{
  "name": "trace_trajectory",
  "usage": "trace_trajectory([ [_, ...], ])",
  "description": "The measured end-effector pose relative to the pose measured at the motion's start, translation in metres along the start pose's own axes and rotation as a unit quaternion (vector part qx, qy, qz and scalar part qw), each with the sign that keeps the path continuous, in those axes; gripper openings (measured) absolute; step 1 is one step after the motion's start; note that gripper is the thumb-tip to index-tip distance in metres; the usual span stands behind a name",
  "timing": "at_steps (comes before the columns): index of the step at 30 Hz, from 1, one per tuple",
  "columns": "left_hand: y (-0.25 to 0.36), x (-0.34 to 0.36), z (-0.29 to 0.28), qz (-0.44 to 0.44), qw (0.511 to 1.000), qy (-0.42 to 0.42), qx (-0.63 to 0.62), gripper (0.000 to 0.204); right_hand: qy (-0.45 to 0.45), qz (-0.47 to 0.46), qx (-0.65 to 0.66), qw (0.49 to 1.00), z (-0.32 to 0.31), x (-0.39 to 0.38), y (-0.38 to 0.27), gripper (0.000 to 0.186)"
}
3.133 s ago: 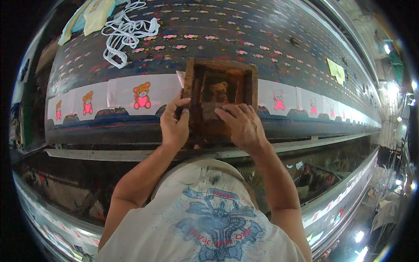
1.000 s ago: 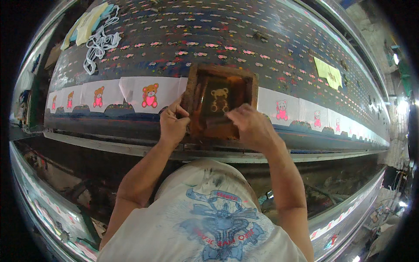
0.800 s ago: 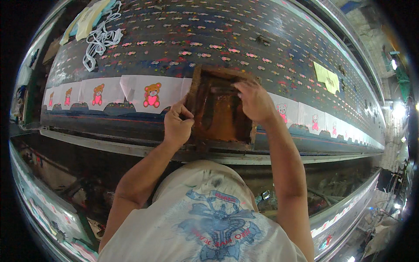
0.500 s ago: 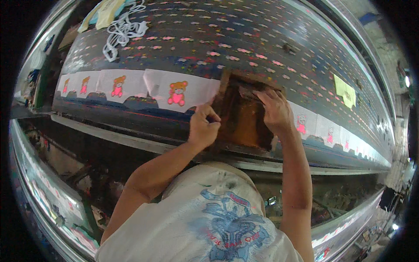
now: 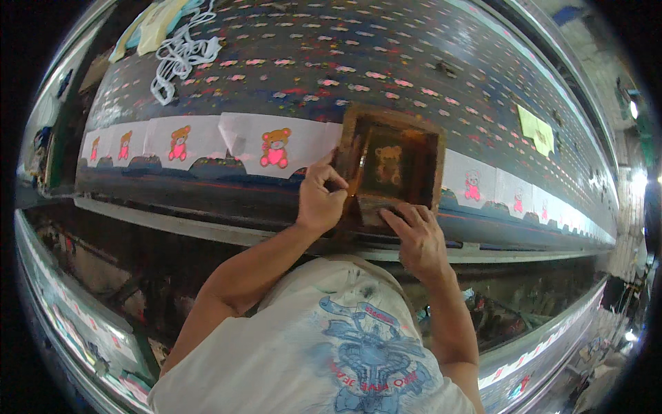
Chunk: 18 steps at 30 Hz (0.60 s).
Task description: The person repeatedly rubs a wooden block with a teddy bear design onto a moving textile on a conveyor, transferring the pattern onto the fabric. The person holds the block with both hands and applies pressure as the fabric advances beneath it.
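While the left hand [image 5: 323, 196] stays out of the frame [image 5: 396, 115], its curled fingers meet the left wall; I cannot tell whether they grip it. The right hand [image 5: 422, 241] holds the blade [image 5: 370, 209] near the frame's lower wall, thumb and fingers drawn close on it. From where I stand, the frame sits over the row of sheets [image 5: 310, 141] on the table [image 5: 276, 103], directly before the person.

Handling: the walls look wooden and stiff, the whole probably light enough for two hands. The floor of the frame looks thin; treat as fragile. Inner faces shine and may be slippery. Take hold by the outer left and right walls; keep fingers off the floor.

Count: frame, one; blade, one; bear pattern [image 5: 387, 165] inside, one. Coloured bears [image 5: 274, 148] left of the frame, four. Paler bears [image 5: 472, 186] right of it, three distinct; those beyond are too small to count. Yellow cloth [image 5: 536, 131] at upper right, one. White cord [image 5: 183, 58] at upper left, one tangle.
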<state>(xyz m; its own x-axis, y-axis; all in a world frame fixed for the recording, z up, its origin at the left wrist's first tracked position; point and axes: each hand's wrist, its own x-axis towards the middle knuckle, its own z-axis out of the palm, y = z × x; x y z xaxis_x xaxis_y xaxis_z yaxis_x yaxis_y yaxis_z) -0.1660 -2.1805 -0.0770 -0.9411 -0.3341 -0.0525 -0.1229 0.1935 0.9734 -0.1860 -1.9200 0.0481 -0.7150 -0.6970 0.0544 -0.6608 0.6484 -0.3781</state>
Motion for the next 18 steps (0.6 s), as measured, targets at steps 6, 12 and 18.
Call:
trace_trajectory([
  [6, -0.004, 0.002, 0.003, -0.037, 0.998, 0.021, -0.041, 0.018, 0.025, 0.022, 0.047, 0.998, 0.006, -0.031, 0.006, 0.054],
  [12, 0.0, 0.003, 0.015, 0.135, 0.987, 0.061, -0.062, 0.054, 0.187, 0.207, 0.193, 0.941, 0.011, -0.074, 0.039, 0.046],
  [18, 0.028, -0.007, 0.089, 0.094, 0.993, 0.036, -0.067, 0.074, 0.219, 0.183, 0.248, 0.926, -0.007, -0.121, 0.102, 0.046],
])
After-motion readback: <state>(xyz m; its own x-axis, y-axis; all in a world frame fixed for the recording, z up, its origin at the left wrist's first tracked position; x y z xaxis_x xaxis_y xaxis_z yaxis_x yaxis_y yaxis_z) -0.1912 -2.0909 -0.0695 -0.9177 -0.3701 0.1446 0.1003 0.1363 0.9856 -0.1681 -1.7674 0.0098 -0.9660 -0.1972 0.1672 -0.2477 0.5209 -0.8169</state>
